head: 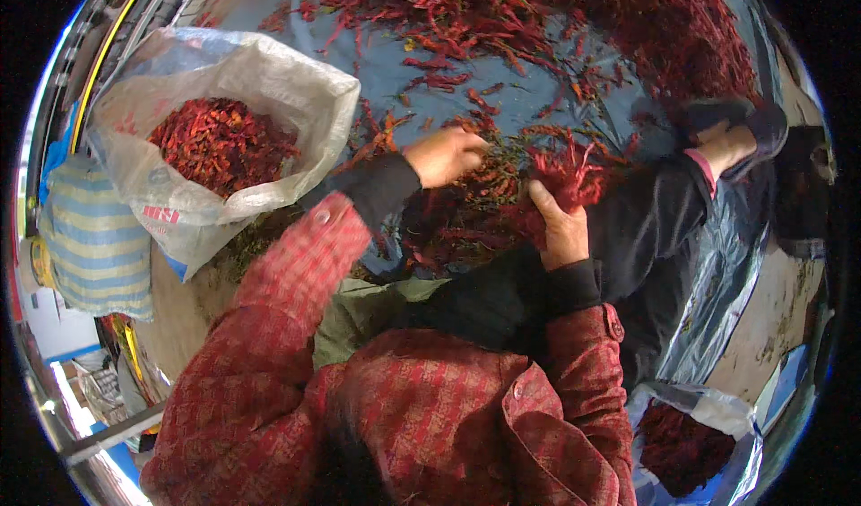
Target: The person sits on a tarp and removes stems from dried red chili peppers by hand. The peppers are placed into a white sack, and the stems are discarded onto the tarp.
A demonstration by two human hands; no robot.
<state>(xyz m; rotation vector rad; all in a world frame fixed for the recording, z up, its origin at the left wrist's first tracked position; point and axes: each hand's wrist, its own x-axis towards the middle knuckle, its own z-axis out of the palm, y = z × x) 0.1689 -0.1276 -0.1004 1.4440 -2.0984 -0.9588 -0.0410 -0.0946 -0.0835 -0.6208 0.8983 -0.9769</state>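
Observation:
My right hand (564,233) grips a bunch of dried red chili peppers (572,173), their tips fanning out above the thumb. To its left, my left hand (444,157) is blurred, its fingers curled over a patch of greenish-brown stems and small peppers (494,169). Whether anything is between those fingers cannot be told. Below both hands lie more dark red chili peppers (464,233), in front of my lap. Left of my left hand stands an open white woven plastic sack (323,95), partly filled with orange-red chili peppers (222,144).
A large heap of red chilies (672,28) covers the far side of a blue-grey sheet (377,68), with loose ones scattered nearer. A dark-clothed leg (646,203) extends at the right. A plastic bag (733,408) of dark red material sits lower right; a striped sack (97,237) stands left.

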